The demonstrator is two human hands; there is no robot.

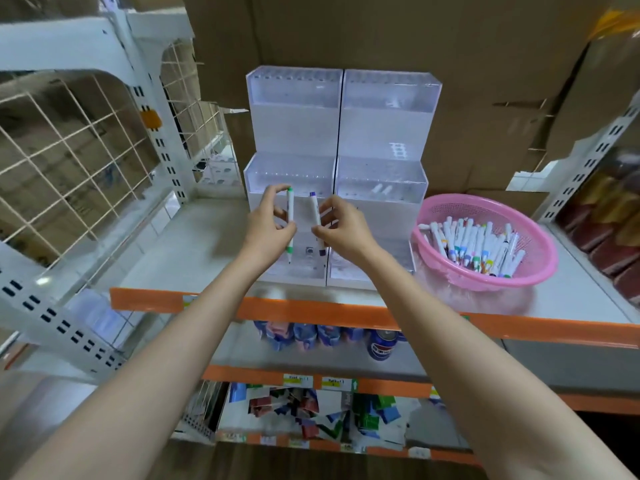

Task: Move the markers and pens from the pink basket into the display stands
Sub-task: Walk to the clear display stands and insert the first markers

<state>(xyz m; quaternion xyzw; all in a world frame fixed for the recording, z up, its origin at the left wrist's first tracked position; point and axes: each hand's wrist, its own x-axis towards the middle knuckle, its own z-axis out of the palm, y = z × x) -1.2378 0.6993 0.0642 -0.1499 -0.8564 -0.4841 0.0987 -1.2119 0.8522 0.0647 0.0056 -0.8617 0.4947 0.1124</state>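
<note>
Reaching over the orange shelf edge [311, 308], both forearms extend toward two clear display stands. The left hand [268, 221] pinches a green-capped marker [290, 209] between thumb and fingertips, roughly upright with the fine tip down. The right hand [343, 228] pinches a purple-capped marker [314, 211] the same way, tilted slightly with its top leaning left. The two markers are near each other but apart. Both hang in front of the left display stand [294, 133], above its lowest tier, and neither is seated in a hole yet.

The right display stand [384, 133] stands against the left one. Its middle tier appears to hold two white items, too blurred to identify. The pink basket [491, 280] sits just beside the stands on the same shelf and holds the remaining markers [478, 244] in a loose pile. Cardboard boxes [381, 29] close off the back.

Probable faults from this position:
- Missed hole. The stands are transparent, so the openings are hard to read, and a tip may land on the tier surface and skid.
- Pivot in the grip. A light mid-barrel pinch may let a marker rotate on contact.
- Collision. Lowering both markers together may knock one against the other.
- Stand shift. A hard push may slide the stand backward.
- Basket strike. The right forearm passes near the basket and may nudge it
</note>
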